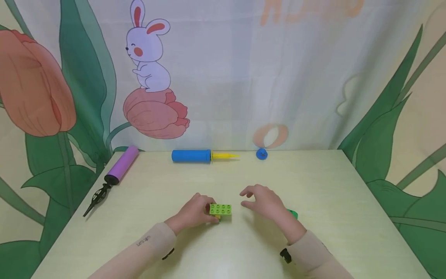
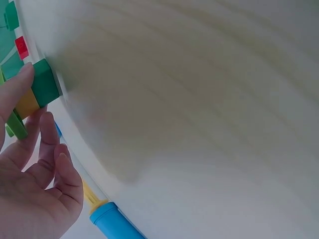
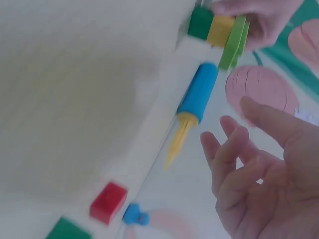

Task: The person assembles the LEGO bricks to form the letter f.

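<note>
My left hand (image 1: 195, 212) pinches a small stack of toy building blocks between thumb and fingers. A light green studded brick (image 1: 220, 209) tops the stack and juts out to the right. Under it sit a yellow block (image 3: 221, 31) and a dark green block (image 2: 46, 79), the latter at the table surface. To the right of the stack, my right hand (image 1: 264, 201) hovers with loosely bent fingers and thumb apart, nothing between them. A red block (image 3: 108, 202) and a green block (image 3: 68, 229) lie on the right side; in the head view the right arm hides the red one.
Along the table's back edge lie a blue hand pump (image 1: 191, 155) with a yellow nozzle and a small blue round toy (image 1: 261, 154). A purple pump (image 1: 123, 164) with a black nozzle rests at the left edge. Behind hangs a printed curtain (image 1: 223, 77).
</note>
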`<state>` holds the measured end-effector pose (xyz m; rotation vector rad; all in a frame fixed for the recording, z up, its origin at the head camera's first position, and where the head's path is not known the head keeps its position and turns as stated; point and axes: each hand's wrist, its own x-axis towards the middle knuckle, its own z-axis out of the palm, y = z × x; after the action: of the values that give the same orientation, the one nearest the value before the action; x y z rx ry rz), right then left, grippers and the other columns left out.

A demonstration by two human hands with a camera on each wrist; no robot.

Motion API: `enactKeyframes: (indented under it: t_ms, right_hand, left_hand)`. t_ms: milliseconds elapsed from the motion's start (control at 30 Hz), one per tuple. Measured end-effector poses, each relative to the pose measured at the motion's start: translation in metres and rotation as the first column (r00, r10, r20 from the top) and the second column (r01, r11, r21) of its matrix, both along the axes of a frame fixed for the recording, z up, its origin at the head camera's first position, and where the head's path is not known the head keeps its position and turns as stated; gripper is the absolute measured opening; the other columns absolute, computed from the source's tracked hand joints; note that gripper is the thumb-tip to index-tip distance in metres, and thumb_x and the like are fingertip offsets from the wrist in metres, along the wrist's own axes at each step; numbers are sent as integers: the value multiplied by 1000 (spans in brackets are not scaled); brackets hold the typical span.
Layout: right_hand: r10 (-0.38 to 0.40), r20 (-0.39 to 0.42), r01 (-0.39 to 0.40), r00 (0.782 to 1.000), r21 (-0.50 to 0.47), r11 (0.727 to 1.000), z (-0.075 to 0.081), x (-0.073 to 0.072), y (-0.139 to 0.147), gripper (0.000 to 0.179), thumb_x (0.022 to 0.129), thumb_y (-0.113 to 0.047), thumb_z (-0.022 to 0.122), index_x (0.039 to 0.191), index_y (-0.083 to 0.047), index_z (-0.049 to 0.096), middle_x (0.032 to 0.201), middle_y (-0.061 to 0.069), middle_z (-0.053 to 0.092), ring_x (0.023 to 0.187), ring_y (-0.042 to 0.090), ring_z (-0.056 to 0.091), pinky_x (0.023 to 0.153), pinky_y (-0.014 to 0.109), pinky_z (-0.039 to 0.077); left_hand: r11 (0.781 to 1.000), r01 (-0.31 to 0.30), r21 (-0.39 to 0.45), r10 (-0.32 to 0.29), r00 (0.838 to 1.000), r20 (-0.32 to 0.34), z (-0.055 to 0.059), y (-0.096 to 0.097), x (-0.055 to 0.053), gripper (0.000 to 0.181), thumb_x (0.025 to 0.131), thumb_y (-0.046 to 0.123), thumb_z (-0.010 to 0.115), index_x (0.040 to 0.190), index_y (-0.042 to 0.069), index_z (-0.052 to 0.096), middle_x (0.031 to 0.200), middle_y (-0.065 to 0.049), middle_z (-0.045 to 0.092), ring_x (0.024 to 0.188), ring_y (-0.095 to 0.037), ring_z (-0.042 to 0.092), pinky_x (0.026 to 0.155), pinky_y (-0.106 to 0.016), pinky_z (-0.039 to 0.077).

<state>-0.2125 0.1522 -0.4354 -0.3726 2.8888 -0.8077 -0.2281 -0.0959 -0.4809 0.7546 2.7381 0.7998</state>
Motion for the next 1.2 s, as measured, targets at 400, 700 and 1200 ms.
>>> enactKeyframes:
  t_ms: [400,700,1200]
  right_hand:
    - [-189,-4,188,982,107,976,-11,-8,51,29,86,-24,73,114,-15,69,107,5,66,90,26,61,62,37,48]
    - [-260,54,248,964,174,953,-23,-14,65,34,86,-27,74,116,-11,67,100,6,64,84,23,58,62,36,48]
    - [-249,84,229,965,193,954,-29,-15,66,27,82,-25,78,103,-10,72,91,2,66,73,19,54,57,31,43]
  left_hand:
    - [1000,-9,2,9,1000,9,0,-1,0,39,73,30,86,102,10,70,77,5,56,79,-17,42,68,-31,37]
    - [1000,-7,-2,7,1000,-1,0,0,0,40,72,30,86,103,10,70,75,7,54,78,-17,42,67,-31,37]
    - [1000,9,-4,-9,1000,-15,-2,-1,-1,37,73,29,86,100,11,70,74,9,54,76,-16,41,66,-30,37]
